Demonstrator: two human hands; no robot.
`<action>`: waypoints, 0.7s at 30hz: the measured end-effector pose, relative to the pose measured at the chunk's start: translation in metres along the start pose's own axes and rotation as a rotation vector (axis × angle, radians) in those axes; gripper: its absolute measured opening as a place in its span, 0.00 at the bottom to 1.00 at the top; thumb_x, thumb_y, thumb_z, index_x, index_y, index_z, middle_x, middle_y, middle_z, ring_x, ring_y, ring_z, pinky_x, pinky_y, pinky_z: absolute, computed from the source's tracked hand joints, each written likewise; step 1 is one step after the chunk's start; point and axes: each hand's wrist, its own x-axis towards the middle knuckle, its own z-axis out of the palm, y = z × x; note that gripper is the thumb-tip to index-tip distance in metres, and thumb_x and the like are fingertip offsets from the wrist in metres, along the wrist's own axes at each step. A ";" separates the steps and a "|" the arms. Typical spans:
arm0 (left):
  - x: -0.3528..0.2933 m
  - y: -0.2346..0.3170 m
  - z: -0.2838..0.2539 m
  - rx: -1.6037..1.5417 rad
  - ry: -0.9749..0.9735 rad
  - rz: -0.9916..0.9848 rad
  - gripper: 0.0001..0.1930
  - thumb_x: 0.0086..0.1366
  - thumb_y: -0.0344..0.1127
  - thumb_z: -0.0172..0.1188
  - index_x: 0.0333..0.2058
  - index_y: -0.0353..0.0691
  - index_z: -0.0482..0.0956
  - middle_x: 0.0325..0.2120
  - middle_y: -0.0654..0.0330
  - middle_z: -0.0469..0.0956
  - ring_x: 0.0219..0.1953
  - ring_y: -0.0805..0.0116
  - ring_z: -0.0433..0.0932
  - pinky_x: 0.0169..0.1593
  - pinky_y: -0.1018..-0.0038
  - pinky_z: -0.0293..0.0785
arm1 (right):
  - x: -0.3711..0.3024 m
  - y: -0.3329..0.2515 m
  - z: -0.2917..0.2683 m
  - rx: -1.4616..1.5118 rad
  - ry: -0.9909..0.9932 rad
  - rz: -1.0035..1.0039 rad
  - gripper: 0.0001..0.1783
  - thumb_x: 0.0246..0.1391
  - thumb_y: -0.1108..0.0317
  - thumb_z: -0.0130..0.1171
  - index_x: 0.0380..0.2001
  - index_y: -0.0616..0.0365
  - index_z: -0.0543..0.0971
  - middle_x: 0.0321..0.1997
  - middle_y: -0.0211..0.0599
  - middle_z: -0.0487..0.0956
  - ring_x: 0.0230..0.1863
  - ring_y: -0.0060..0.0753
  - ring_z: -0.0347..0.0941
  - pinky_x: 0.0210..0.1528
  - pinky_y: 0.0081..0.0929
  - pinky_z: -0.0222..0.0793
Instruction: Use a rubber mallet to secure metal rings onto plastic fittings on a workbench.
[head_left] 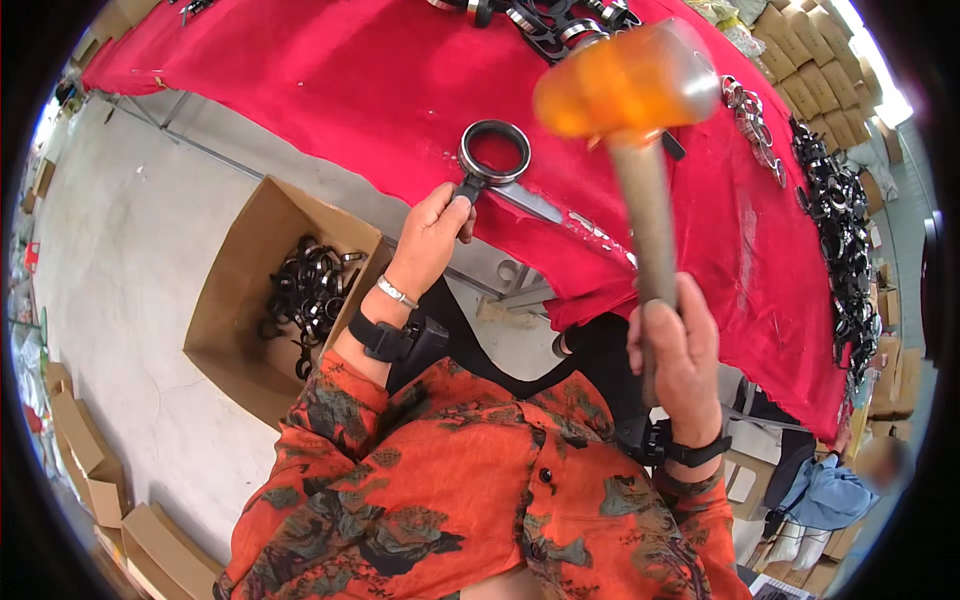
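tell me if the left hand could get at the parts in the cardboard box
Probably yes: the cardboard box stands open at the person's left, with nothing covering the parts inside. The left hand grips a black-handled ring, though, so it would likely need to let go first.

Through the head-worn fisheye, I look down at close range on the left hand and right hand.

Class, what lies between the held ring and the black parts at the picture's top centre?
In the head view, only bare red cloth shows between the ring and those black parts.
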 end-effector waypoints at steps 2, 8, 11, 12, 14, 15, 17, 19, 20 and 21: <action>-0.002 -0.001 -0.002 0.045 0.003 0.063 0.12 0.70 0.37 0.46 0.31 0.36 0.72 0.23 0.65 0.72 0.27 0.76 0.70 0.35 0.77 0.68 | 0.002 -0.002 0.004 0.036 0.009 -0.091 0.14 0.60 0.65 0.53 0.42 0.64 0.70 0.20 0.27 0.70 0.19 0.14 0.65 0.21 0.17 0.60; 0.007 -0.005 0.012 -0.012 0.024 0.034 0.12 0.69 0.37 0.47 0.28 0.35 0.68 0.20 0.64 0.70 0.24 0.75 0.70 0.31 0.76 0.68 | 0.030 0.030 0.027 -0.630 -0.171 -0.270 0.17 0.57 0.63 0.57 0.44 0.63 0.69 0.25 0.52 0.72 0.29 0.57 0.72 0.27 0.40 0.67; 0.004 -0.005 0.008 0.010 0.086 0.031 0.13 0.68 0.37 0.48 0.27 0.35 0.68 0.20 0.62 0.70 0.24 0.74 0.70 0.30 0.75 0.68 | 0.049 0.000 0.031 -0.618 -0.226 -0.318 0.18 0.57 0.60 0.58 0.43 0.62 0.68 0.25 0.52 0.74 0.28 0.56 0.74 0.27 0.40 0.67; 0.003 -0.003 0.006 0.017 0.094 0.026 0.13 0.68 0.37 0.48 0.27 0.35 0.68 0.20 0.62 0.70 0.23 0.73 0.70 0.30 0.75 0.68 | 0.052 -0.010 0.032 -0.602 -0.245 -0.304 0.18 0.57 0.61 0.58 0.44 0.62 0.68 0.25 0.51 0.74 0.27 0.53 0.75 0.27 0.39 0.67; -0.001 0.002 0.005 0.039 0.104 0.009 0.12 0.68 0.37 0.48 0.27 0.35 0.68 0.19 0.61 0.69 0.22 0.73 0.69 0.29 0.74 0.67 | 0.052 -0.022 0.035 -0.551 -0.236 -0.207 0.18 0.58 0.62 0.57 0.44 0.63 0.69 0.23 0.49 0.74 0.25 0.46 0.76 0.27 0.36 0.67; -0.001 0.006 0.003 0.097 0.081 0.003 0.13 0.69 0.38 0.47 0.28 0.36 0.69 0.20 0.63 0.70 0.24 0.75 0.69 0.31 0.76 0.67 | 0.054 -0.020 0.034 -0.486 -0.172 -0.256 0.17 0.58 0.62 0.57 0.44 0.62 0.70 0.22 0.48 0.73 0.24 0.43 0.75 0.26 0.35 0.67; -0.003 0.007 0.001 0.155 0.066 -0.006 0.13 0.70 0.39 0.46 0.29 0.36 0.70 0.21 0.65 0.70 0.25 0.76 0.69 0.32 0.77 0.68 | 0.057 -0.012 0.040 -0.332 -0.068 -0.295 0.15 0.59 0.61 0.56 0.39 0.62 0.71 0.21 0.47 0.71 0.21 0.43 0.72 0.23 0.37 0.66; 0.000 0.010 0.010 0.182 0.060 0.005 0.13 0.69 0.39 0.47 0.29 0.36 0.70 0.20 0.65 0.69 0.25 0.76 0.69 0.32 0.77 0.67 | 0.078 0.031 0.035 -0.425 -0.059 -0.202 0.15 0.60 0.60 0.56 0.36 0.62 0.70 0.20 0.44 0.71 0.19 0.39 0.70 0.21 0.35 0.65; 0.001 0.011 0.014 0.175 0.034 0.009 0.13 0.69 0.39 0.47 0.29 0.36 0.70 0.20 0.65 0.69 0.25 0.76 0.69 0.32 0.77 0.67 | 0.086 0.041 0.030 -0.515 -0.058 -0.102 0.16 0.60 0.58 0.55 0.32 0.61 0.69 0.20 0.41 0.70 0.17 0.36 0.69 0.20 0.34 0.63; 0.000 0.006 0.011 0.163 0.051 -0.010 0.13 0.70 0.39 0.47 0.28 0.37 0.69 0.20 0.65 0.69 0.25 0.76 0.69 0.32 0.77 0.67 | 0.090 0.004 0.036 -0.255 -0.097 0.182 0.18 0.61 0.54 0.53 0.29 0.59 0.67 0.18 0.33 0.69 0.16 0.25 0.66 0.17 0.27 0.62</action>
